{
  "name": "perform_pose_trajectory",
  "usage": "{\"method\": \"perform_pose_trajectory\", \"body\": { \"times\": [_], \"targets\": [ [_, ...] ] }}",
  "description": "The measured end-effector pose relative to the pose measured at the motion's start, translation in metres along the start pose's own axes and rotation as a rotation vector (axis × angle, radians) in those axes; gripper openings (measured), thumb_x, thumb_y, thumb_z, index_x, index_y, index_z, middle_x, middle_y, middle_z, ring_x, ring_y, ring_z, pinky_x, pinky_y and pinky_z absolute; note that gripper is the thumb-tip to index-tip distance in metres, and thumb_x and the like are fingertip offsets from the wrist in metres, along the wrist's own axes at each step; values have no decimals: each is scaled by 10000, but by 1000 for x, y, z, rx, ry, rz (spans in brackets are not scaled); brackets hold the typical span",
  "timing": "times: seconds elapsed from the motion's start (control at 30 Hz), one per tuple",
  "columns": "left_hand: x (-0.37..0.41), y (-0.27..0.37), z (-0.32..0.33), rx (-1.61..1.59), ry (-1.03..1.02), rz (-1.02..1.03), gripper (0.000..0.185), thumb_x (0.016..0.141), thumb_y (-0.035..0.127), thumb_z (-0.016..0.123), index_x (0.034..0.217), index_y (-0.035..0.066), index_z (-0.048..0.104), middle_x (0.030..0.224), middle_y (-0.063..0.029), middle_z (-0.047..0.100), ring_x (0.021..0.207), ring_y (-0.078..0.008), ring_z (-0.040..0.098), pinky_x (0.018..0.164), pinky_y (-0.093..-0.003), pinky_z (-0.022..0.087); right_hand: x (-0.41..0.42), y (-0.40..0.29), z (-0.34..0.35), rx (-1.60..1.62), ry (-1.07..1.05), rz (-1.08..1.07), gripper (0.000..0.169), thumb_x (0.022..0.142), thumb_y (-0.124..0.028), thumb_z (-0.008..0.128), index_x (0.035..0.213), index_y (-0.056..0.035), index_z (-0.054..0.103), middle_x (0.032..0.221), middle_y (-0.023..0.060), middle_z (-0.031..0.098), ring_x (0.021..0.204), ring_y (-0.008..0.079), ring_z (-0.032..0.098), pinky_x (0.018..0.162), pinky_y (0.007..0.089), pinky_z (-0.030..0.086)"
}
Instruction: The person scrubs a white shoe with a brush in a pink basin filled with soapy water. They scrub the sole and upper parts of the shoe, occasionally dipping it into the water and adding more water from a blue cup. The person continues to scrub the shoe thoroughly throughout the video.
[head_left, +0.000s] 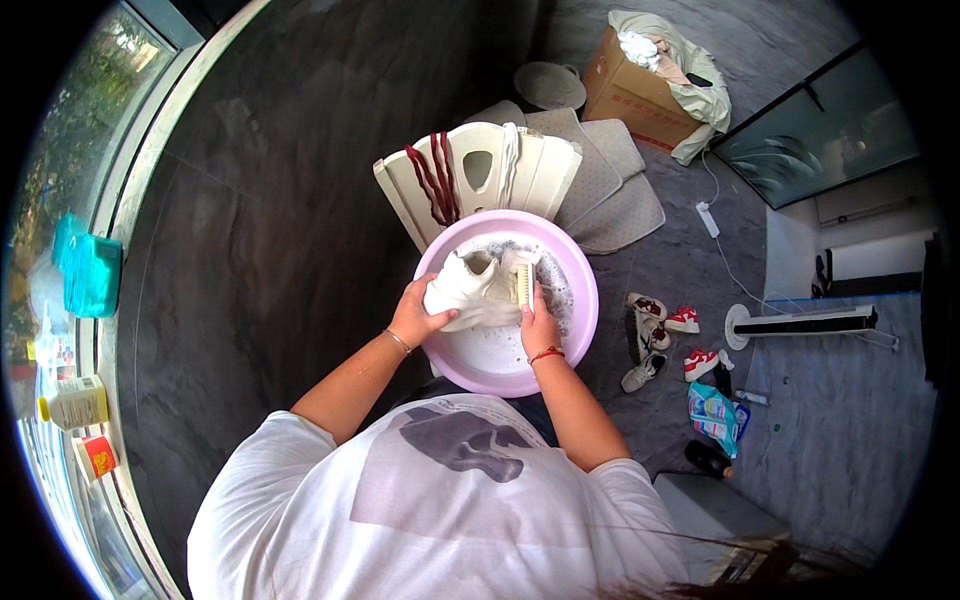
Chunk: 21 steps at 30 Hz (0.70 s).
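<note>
A white shoe (469, 296) is held over a pink plastic basin (587, 300), its ankle opening facing up. My left hand (420, 313) grips the shoe's left end, thumb along its near side. In my right hand (538, 322) is a scrub brush (529, 285) with pale bristles turned left, against or very close to the shoe's right end. Soapy water (495, 358) with foam and bubbles lies in the basin below. Part of the shoe's right end is hidden behind the brush and my fingers.
Dark red shoelaces (435, 180) and white shoelaces (509, 165) hang over a cream plastic stool (547, 161) behind the basin. Grey mats (619, 214) and a cardboard box (637, 101) lie beyond. Several shoes (645, 337) and a tower fan (802, 322) are to the right.
</note>
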<state>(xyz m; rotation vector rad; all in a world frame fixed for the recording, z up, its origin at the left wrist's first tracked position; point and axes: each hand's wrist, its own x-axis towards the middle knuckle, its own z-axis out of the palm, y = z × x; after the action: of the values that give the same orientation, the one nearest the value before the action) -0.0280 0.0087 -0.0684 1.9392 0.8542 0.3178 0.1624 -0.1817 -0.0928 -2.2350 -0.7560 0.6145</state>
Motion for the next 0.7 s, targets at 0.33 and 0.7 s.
{"method": "perform_pose_trajectory", "body": {
  "times": [0.33,0.7],
  "targets": [
    [7,22,0,43,29,-215,859,764,443,771,1381,-61,451,1283,-294,570,1187,-381,586,1020,-399,461,5,-2,-16,-259,-120,141,638,993,-180,501,1568,-305,255,908,253,688,825,442,668,744,538,511],
    [36,10,1,-410,-97,-598,956,875,552,630,1492,-78,262,1419,-290,468,1245,-379,550,951,-441,511,-7,19,9,18,61,49,667,985,-133,523,1577,-271,249,1138,261,669,907,403,687,814,460,515]
  ]
}}
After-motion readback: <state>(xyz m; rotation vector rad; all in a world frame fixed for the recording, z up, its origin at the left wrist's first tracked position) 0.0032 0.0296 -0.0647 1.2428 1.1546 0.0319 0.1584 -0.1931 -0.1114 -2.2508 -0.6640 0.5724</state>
